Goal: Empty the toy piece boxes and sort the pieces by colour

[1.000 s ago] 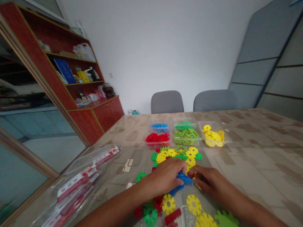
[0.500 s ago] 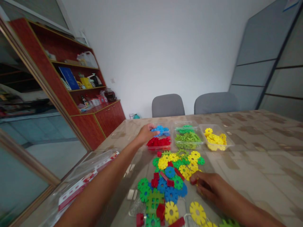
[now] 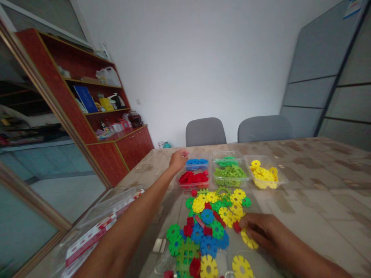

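My left hand (image 3: 179, 159) is at the left rim of the clear box with blue flower-shaped pieces (image 3: 197, 163). Its fingers are bent together, and what they hold, if anything, is hidden. My right hand (image 3: 259, 228) is low over the right side of the loose pile, fingers curled, with a small red block (image 3: 237, 226) at its fingertips. Partly under that hand lies a yellow flower piece (image 3: 249, 240). The pile between my arms mixes yellow, green, blue flower pieces (image 3: 208, 246), red blocks and a green lattice piece (image 3: 188, 255).
Clear boxes stand behind the pile: one with red pieces (image 3: 193, 177), one with light green pieces (image 3: 230, 174), one with darker green pieces (image 3: 228, 161), one with yellow pieces (image 3: 265, 177). A plastic bag (image 3: 95, 235) lies left. Two grey chairs (image 3: 205, 132) stand beyond the table.
My left hand has drawn back left from above the blue pieces, which now lie flatter in their box. My right hand has shifted slightly right, showing more of the red block and a yellow piece.
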A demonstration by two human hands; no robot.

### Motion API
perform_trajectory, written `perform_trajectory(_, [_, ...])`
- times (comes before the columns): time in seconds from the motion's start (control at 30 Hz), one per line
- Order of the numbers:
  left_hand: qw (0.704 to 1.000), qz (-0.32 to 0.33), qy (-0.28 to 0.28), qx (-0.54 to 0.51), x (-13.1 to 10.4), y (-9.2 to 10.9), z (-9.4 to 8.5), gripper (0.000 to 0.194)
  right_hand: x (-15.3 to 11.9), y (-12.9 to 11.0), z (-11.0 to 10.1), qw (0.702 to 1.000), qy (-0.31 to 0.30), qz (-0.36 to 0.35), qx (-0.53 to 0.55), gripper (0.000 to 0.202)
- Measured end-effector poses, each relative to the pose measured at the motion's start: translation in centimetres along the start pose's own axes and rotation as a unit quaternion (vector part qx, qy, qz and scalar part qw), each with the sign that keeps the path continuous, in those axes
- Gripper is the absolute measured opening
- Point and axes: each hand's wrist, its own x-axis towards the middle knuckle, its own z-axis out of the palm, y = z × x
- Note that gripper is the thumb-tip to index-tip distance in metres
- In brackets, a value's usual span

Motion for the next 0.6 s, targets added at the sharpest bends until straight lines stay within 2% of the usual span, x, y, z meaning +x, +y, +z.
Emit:
perform_trajectory(0.1, [0.999, -0.007, -0.037, 0.019, -2.6, -1.1, 0.4, 0.028, 0.0, 0.7, -1.6, 0.999, -0.012, 0.013, -0.028, 0.024])
perform_trajectory(0.2, [0.996, -0.006, -0.086, 0.026, -7.3, -1.5, 0.2, 0.015, -0.6, 1.8, -3.1, 0.998, -0.035, 0.029, -0.047, 0.016])
perform_trajectory(0.27, [0.992, -0.005, -0.123, 0.031, -10.8, -1.5, -0.4, 0.014, -1.3, 2.4, -3.6, 0.994, -0.057, 0.059, -0.065, 0.010])
perform_trajectory(0.37, [0.972, 0.023, -0.219, 0.081, -14.6, -1.1, -1.6, 0.019, -1.9, 2.7, -3.3, 0.988, -0.085, 0.088, -0.097, 0.017])
perform_trajectory(0.47, [0.944, 0.074, -0.290, 0.141, -15.9, -0.5, -2.4, 0.021, -1.8, 2.4, -2.2, 0.984, -0.077, 0.084, -0.133, 0.003])
perform_trajectory(0.6, [0.925, 0.087, -0.316, 0.193, -16.0, 0.6, -2.4, 0.020, -1.5, 1.6, -0.9, 0.978, -0.069, 0.094, -0.174, 0.004])
